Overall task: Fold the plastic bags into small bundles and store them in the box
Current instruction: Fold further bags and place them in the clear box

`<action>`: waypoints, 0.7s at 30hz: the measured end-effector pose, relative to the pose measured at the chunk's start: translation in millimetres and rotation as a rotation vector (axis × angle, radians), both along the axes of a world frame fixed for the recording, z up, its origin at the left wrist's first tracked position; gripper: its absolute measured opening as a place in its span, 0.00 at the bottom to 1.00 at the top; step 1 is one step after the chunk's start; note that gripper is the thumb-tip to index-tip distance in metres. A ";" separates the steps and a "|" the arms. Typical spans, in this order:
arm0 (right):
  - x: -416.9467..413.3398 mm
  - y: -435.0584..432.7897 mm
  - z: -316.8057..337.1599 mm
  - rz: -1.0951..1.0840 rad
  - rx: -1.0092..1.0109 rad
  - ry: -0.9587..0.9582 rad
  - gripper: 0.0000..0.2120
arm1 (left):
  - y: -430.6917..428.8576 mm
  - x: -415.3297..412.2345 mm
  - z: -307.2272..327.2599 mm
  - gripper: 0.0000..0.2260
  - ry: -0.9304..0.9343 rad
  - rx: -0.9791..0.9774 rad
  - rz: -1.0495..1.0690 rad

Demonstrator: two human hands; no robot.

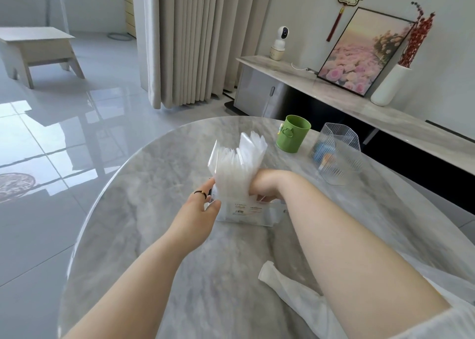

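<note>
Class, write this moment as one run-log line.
phase: storing | left hand: holds clear box | right hand: grips plastic bags at box opening | loose bag: lying on table

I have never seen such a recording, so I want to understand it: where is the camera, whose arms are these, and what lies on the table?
There is no machine here. A person wears one camera on the head, so you look down along their own two arms. The left hand holds the side of a clear box that stands on the marble table. The right hand grips a bunch of thin plastic bags that stick up out of the box; its fingers are mostly hidden. A loose bag lies nearer the person. Farther away stand a green cup and a clear ribbed holder.
</note>
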State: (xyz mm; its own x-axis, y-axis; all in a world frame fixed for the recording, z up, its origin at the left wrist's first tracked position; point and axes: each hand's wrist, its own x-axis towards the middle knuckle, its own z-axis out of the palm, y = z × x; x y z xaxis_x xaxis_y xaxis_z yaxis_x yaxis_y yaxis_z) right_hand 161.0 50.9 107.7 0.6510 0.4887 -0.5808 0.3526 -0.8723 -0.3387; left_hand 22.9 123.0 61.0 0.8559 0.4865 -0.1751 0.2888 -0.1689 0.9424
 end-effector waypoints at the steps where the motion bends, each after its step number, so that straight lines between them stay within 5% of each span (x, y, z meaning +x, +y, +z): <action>1: 0.8 -1.0 1.2 -0.009 -0.026 -0.039 0.15 | -0.4 -0.6 1.5 0.21 0.005 -0.002 0.006; 9: 4.1 3.6 -1.8 0.203 -0.426 -0.287 0.13 | 0.8 -0.4 0.2 0.20 0.026 -0.001 0.003; 11: 1.4 4.5 -3.6 0.153 -0.365 -0.233 0.09 | 0.7 0.0 -2.3 0.21 0.051 0.003 -0.011; 14: 2.4 6.0 -7.5 0.038 -0.245 -0.135 0.18 | -1.1 0.0 -3.6 0.21 0.065 0.001 -0.024; 17: 6.9 5.9 -8.0 -0.024 -0.152 -0.093 0.10 | -2.9 1.1 -0.6 0.21 0.039 0.016 0.026; 21: 5.5 -1.6 -6.6 -0.116 -0.051 0.056 0.12 | -4.7 4.7 14.6 0.20 -0.099 0.403 0.391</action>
State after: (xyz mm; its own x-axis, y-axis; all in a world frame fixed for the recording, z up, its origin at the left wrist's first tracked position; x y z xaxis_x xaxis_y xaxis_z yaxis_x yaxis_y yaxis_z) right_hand 166.5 49.3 101.1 0.6675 0.3809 -0.6399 0.2302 -0.9227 -0.3091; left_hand 27.6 118.3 75.6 0.6014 0.7823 0.1623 0.3154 -0.4191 0.8514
